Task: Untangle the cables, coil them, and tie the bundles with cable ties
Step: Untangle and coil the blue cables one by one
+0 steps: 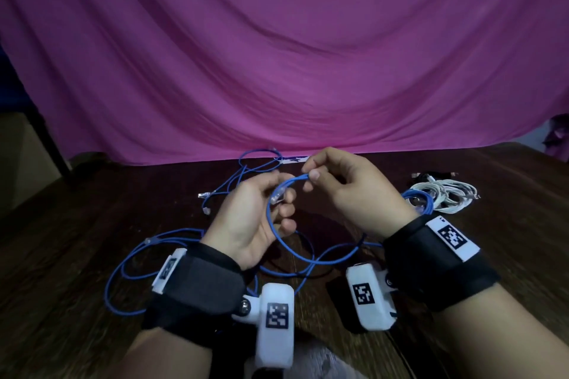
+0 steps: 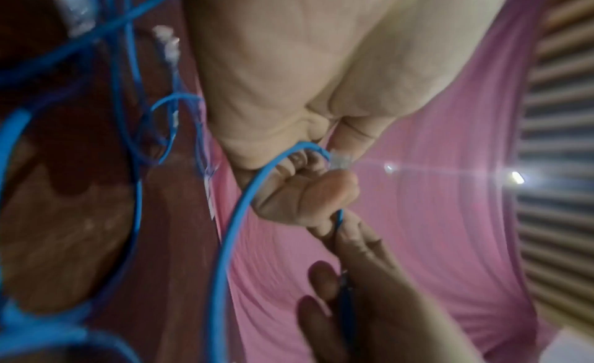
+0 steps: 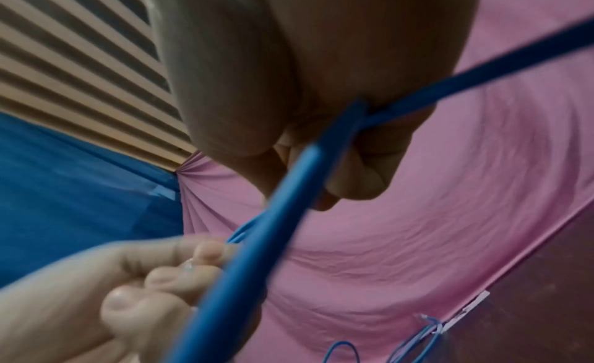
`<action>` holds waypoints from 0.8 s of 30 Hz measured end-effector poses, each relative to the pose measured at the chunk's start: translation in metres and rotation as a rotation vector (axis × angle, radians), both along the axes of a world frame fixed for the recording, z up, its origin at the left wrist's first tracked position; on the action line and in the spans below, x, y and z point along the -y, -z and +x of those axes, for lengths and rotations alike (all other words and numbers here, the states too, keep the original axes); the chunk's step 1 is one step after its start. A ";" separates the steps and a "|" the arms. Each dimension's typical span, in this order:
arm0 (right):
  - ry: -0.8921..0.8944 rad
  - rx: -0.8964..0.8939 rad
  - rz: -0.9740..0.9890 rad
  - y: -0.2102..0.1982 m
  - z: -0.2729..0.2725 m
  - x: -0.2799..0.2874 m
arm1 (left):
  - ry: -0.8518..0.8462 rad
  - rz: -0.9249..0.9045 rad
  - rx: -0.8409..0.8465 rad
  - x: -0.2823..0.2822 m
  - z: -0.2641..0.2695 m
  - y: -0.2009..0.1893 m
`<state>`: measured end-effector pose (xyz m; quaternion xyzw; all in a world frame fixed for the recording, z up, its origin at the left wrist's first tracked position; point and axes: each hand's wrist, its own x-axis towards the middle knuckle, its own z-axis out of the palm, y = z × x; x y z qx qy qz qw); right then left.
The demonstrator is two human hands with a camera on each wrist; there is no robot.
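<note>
I read no brand or legible writing anywhere; the only markings are black-and-white square code tags on the white wrist camera housings (image 1: 275, 311) and black wrist straps (image 1: 443, 264). My left hand (image 1: 252, 218) curls around a thin blue network cable (image 1: 289, 248), fingers pinching its clear plastic plug (image 1: 278, 195), while my right hand (image 1: 345, 184) pinches the same cable's loop between thumb and forefinger, above the dark brown wooden surface (image 1: 77, 240). More blue cable sprawls beneath. A coiled white cable bundle (image 1: 443, 195) lies to the right. A pink draped cloth (image 1: 277, 55) fills the background.
</note>
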<state>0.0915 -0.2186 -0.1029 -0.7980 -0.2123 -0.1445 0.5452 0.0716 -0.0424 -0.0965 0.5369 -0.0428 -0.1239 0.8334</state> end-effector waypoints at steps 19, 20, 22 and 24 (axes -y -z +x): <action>-0.187 -0.215 0.153 -0.008 -0.006 0.030 | 0.085 -0.008 0.032 -0.039 0.001 -0.010; -0.192 -0.180 0.117 -0.009 -0.006 0.032 | 0.128 0.015 0.040 -0.039 -0.001 -0.011; -0.201 -0.152 0.058 -0.013 -0.008 0.035 | 0.196 0.097 0.063 -0.036 -0.004 -0.012; -0.219 -0.153 -0.003 -0.016 -0.011 0.036 | 0.231 0.169 0.070 -0.034 -0.006 -0.013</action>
